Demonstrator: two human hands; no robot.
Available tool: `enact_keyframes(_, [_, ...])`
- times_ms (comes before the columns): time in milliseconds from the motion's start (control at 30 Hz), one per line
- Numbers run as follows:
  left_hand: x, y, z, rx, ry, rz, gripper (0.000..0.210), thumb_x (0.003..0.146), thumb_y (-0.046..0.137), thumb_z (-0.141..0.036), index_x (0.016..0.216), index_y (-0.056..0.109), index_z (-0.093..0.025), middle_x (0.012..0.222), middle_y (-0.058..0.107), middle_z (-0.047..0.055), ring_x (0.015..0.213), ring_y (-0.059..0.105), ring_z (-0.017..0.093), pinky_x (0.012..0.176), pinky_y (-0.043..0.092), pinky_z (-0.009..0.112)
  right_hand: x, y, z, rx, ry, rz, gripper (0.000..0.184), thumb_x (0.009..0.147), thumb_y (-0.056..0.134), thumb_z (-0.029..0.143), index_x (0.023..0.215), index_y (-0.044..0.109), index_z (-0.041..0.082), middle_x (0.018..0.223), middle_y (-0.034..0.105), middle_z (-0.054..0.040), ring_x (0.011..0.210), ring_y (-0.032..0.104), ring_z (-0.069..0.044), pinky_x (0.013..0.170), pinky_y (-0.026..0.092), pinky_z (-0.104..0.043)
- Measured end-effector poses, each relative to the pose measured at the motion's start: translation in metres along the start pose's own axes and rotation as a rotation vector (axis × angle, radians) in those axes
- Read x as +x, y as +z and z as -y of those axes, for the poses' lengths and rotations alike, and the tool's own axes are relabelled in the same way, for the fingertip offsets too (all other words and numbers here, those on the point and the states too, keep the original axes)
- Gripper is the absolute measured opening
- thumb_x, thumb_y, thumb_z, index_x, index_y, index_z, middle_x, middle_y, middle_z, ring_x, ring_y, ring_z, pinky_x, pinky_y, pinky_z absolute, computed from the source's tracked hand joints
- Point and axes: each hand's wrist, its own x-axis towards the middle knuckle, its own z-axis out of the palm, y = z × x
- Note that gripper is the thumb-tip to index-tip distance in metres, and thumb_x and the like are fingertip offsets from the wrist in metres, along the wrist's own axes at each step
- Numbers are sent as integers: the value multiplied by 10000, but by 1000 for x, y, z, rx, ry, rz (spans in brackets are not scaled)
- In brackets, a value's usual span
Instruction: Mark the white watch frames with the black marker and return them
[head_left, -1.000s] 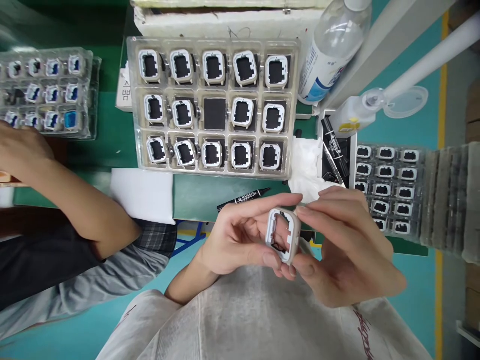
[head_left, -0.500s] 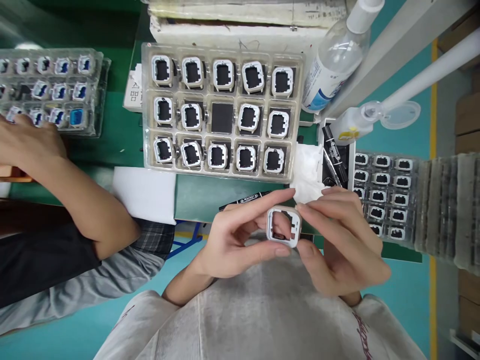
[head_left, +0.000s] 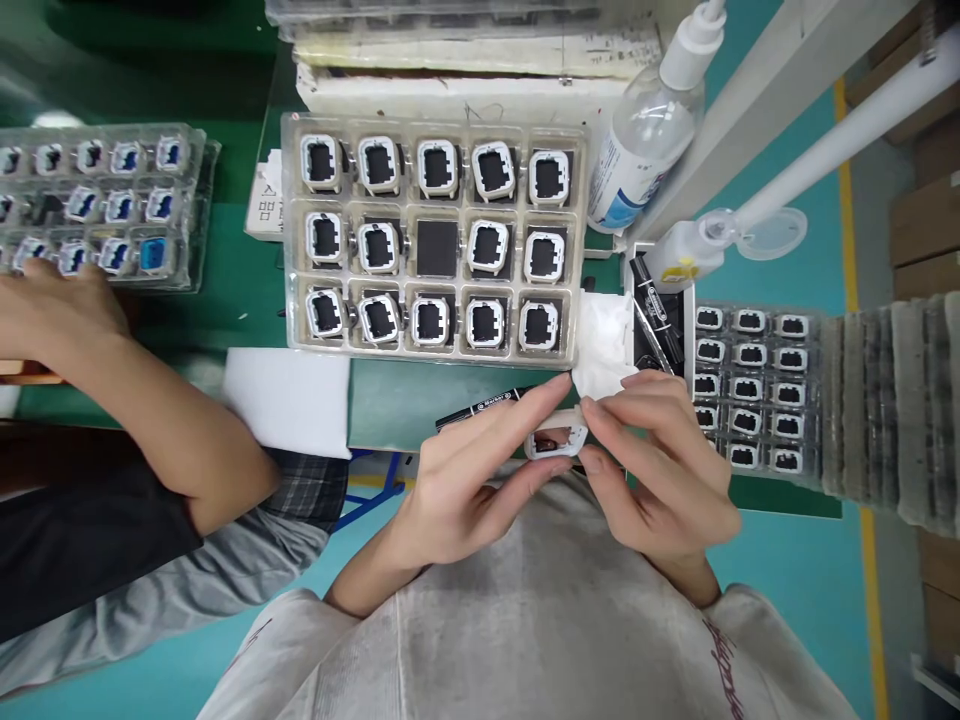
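A small white, rounded-square watch case frame (head_left: 556,452) is held in front of my chest, tilted so its opening looks narrow. My left hand (head_left: 469,475) pinches it between thumb and index finger from the left. From the right, my right hand (head_left: 660,460) grips its edge with thumb and fingertips. Beyond my hands lies a clear plastic tray (head_left: 288,270) with similar frames in its pockets; the middle pocket (head_left: 436,248) shows only a dark pad. A black marker (head_left: 480,406) lies on the table just behind my left fingers.
White tissue (head_left: 604,335) and a box of markers (head_left: 656,310) lie right of the tray, near a clear pump bottle (head_left: 637,150). More frame trays (head_left: 750,375) are at far right. At left, a co-worker's hand (head_left: 67,310) reaches to another tray (head_left: 195,215); a white cloth (head_left: 289,400) lies nearby.
The frame has been tipped from facing upward to a steeper angle, still between both hands. My hands have drawn slightly left and closer around it. The whole view has shifted a little.
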Motion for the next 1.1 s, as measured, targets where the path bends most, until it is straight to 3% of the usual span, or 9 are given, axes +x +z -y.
enact_keyframes(133, [0,0,4,63,41,-18,865,1211,921,-184,2002,580,-260,1447,981,119,973,929,217,826,799,319,1,2,-1,-6,3,7,687,1173,764,28,1834,749,212,1245,908,-110,1011,805,-284,926,692,-529])
enact_keyframes(267, [1,-2,4,100,59,-22,859,1213,922,-193,2000,581,-237,1478,974,134,984,945,222,847,814,322,2,6,-1,-12,12,8,725,1150,763,8,1833,754,251,1240,917,-99,1010,807,-289,934,701,-531])
enact_keyframes(400, [2,-4,0,132,59,-17,884,1202,936,-177,2005,574,-250,1385,991,107,1013,969,228,909,834,316,0,7,-3,-1,13,14,716,1146,764,-8,1823,760,228,1252,907,-105,1023,807,-281,969,693,-524])
enact_keyframes(567, [0,-2,-3,170,65,-7,877,1218,908,-156,2016,552,-228,1246,984,84,925,939,208,831,811,290,-3,7,-3,-15,27,17,755,1141,782,6,1844,743,281,1253,915,-86,1026,813,-279,955,709,-528])
enact_keyframes(700, [-2,-4,-4,185,47,11,850,1215,917,-178,1995,585,-243,1234,981,70,934,942,207,863,811,286,-3,7,-6,-7,9,23,724,1149,776,16,1828,752,266,1251,903,-89,1035,822,-278,936,712,-511])
enact_keyframes(800, [1,-22,-1,221,0,14,770,1186,985,-291,1897,692,-245,1218,972,55,937,925,205,913,801,291,-8,11,-9,-33,58,30,691,1153,788,31,1793,767,292,1247,887,-88,1043,822,-285,918,703,-506])
enact_keyframes(900, [15,-56,11,379,-23,-24,673,1150,1029,-460,1757,795,-286,1245,949,55,927,871,219,939,783,342,-18,24,-6,-113,88,115,523,1172,791,34,1649,819,245,1189,875,-83,1018,789,-272,879,652,-474])
enact_keyframes(1000, [40,-91,39,617,-10,-37,582,1155,1000,-584,1645,853,-308,1319,891,92,1017,825,267,1005,760,421,-30,45,3,-240,-21,322,362,1175,732,-5,1486,845,143,1202,900,-117,1058,760,-290,878,609,-468])
enact_keyframes(1100, [69,-109,74,756,-40,56,522,1219,886,-611,1632,846,-294,1413,814,154,1291,788,372,1177,719,525,-42,65,9,-403,-87,544,468,1125,691,-51,1548,832,93,1390,927,-157,1168,757,-330,932,610,-490])
